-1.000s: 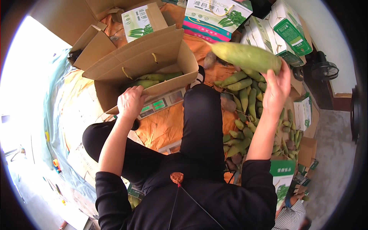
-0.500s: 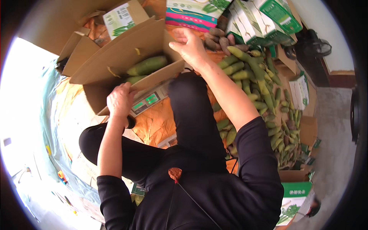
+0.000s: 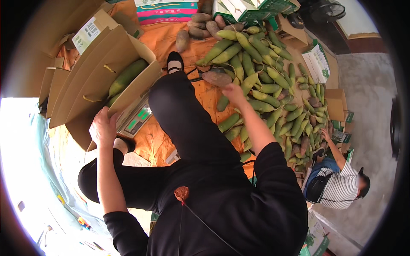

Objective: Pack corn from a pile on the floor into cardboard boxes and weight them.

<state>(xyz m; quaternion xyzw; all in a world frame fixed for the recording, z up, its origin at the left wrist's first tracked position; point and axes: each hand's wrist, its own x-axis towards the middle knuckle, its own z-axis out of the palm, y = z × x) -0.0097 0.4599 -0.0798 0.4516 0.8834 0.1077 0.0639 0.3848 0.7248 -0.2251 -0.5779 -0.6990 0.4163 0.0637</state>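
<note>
My left hand is closed on the near edge of an open cardboard box, which stands tilted beside a scale with a lit green display. Inside the box lie green radishes, partly hidden by its walls. My right hand has its fingers closed round the near end of a reddish-brown radish, beside a large heap of green radishes.
Several reddish-brown radishes lie on an orange sheet at the far side. Printed cartons stand behind them. A person in a striped shirt reaches toward the heap from the right. A black fan stands at the far right.
My right hand has moved from above the box to the heap and taken hold of a reddish-brown radish. The view has swung right, bringing another person into sight. My left hand stays on the box.
</note>
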